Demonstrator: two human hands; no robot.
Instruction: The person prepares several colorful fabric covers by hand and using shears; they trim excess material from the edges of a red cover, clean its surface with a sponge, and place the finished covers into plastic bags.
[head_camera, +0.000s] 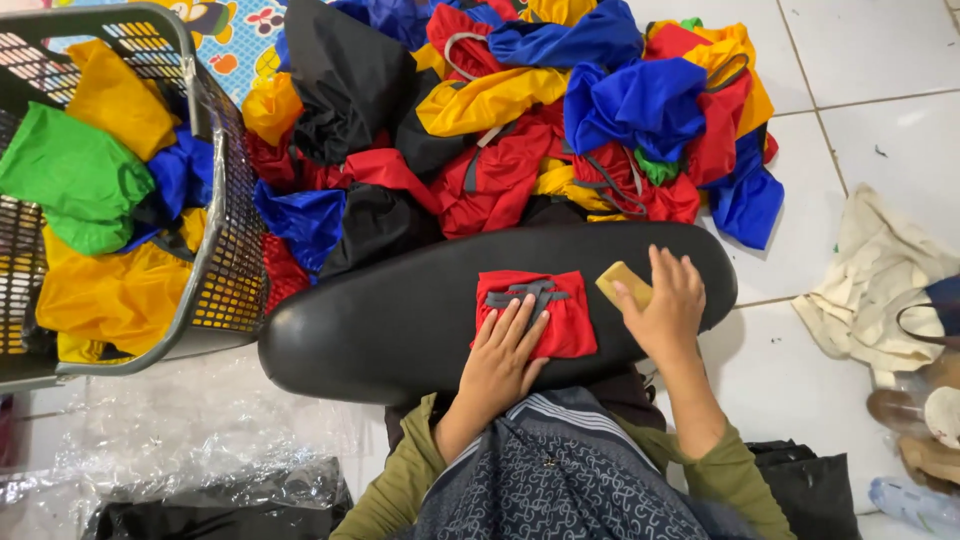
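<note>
A folded red cloth bag (562, 308) with grey straps lies on a black padded board (400, 310) across my lap. My left hand (503, 352) presses flat on the bag's near left part, fingers spread. My right hand (665, 305) rests on the board just right of the bag and grips a small tan block (624, 284) between thumb and fingers, its end close to the bag's upper right corner.
A heap of red, blue, yellow and black cloth bags (520, 120) lies on the tiled floor beyond the board. A grey mesh basket (225, 260) with folded bags stands at left. Clear plastic sheeting (180, 430) lies near left; a cream cloth (870, 290) and sandals at right.
</note>
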